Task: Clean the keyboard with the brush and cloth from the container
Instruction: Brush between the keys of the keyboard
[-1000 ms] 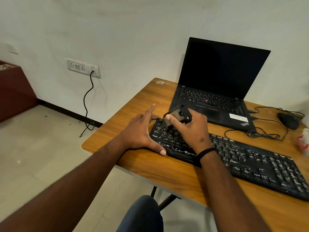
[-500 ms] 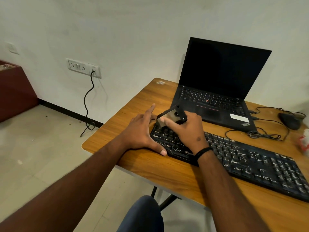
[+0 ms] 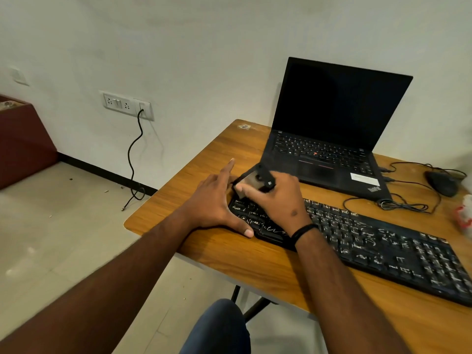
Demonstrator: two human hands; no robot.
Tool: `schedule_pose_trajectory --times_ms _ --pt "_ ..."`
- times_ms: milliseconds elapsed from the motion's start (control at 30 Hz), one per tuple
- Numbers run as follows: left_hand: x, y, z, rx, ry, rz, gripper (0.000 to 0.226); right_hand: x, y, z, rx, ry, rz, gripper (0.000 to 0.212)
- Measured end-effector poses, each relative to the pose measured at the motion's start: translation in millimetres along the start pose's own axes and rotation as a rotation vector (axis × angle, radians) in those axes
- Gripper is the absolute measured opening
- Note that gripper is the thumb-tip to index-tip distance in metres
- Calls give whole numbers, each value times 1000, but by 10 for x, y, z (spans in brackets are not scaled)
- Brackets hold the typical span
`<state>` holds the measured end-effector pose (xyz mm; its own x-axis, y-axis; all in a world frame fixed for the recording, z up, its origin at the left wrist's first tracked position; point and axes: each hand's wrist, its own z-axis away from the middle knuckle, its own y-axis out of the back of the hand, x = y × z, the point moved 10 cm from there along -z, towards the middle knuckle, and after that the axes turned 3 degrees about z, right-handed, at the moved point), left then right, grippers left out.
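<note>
From the head view, a wooden table (image 3: 255,256) with a warm orange-brown grain and a rounded near-left corner stands against a plain white wall (image 3: 204,47). A black keyboard (image 3: 383,249), its keys streaked with white marks, lies slantwise across the tabletop, its left end nearest the table's left edge. The left hand (image 3: 214,200) lies flat and spread on the wood at that left end, thumb laid along the keyboard's front edge, forefinger stretched toward the wall. The right hand (image 3: 278,198), a dark band on its wrist, grips a small black cleaning brush (image 3: 258,180) with a pale face, held down over the top-left keys; whether the bristles touch the keys I cannot tell. Behind the keyboard sits an open black ThinkPad laptop (image 3: 332,123), its screen dark. To the right of the laptop a black mouse (image 3: 441,182) rests near the table's far edge, with a coil of black cable (image 3: 398,205) just beside the keyboard's back edge. Something red and white (image 3: 463,218) shows at the right border, too blurred to name. On the wall, a white socket panel (image 3: 125,104) has a black cord (image 3: 134,159) plugged in, hanging down to the pale tiled floor (image 3: 51,238). A dark skirting runs along the wall's foot, and a reddish-brown cabinet (image 3: 23,139) stands at far left. A knee in dark blue cloth (image 3: 219,328) shows below the table edge.
</note>
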<state>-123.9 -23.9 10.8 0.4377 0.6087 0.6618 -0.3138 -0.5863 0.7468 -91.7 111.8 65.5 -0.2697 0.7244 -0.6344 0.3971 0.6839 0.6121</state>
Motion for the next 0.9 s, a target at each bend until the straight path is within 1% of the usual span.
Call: schedule_pose_trajectory --times_ms 67,133,200,267,333,433,500,600,667,800,900 --pt "15 2 7 -3 -2 0 160 -19 -11 -4 -37 -9 33 32" --pt "41 3 18 -2 -13 0 161 0 109 -49 -33 -33 47 34" --pt "41 3 21 0 -17 3 165 103 295 -88 -63 -86 -4 29" --pt "21 3 10 0 -15 4 165 216 424 -86 -141 -129 -69 26" --pt "3 6 1 -1 -10 1 165 269 491 -64 -200 -142 -9 26" --pt "16 4 0 0 -13 -4 165 144 592 -104 -181 -77 139 28" --pt "32 5 10 1 -9 0 163 6 523 -167 -241 -26 206 30" --pt "59 20 30 6 -9 7 161 -154 226 -267 -371 12 251 36" --pt "54 22 32 9 -9 6 161 -276 32 -333 -396 39 253 42" --pt "3 49 10 35 1 3 155 -427 -174 -424 -408 47 144 38" --pt "26 35 11 18 -12 -7 164 -334 -110 -476 -433 22 229 38"
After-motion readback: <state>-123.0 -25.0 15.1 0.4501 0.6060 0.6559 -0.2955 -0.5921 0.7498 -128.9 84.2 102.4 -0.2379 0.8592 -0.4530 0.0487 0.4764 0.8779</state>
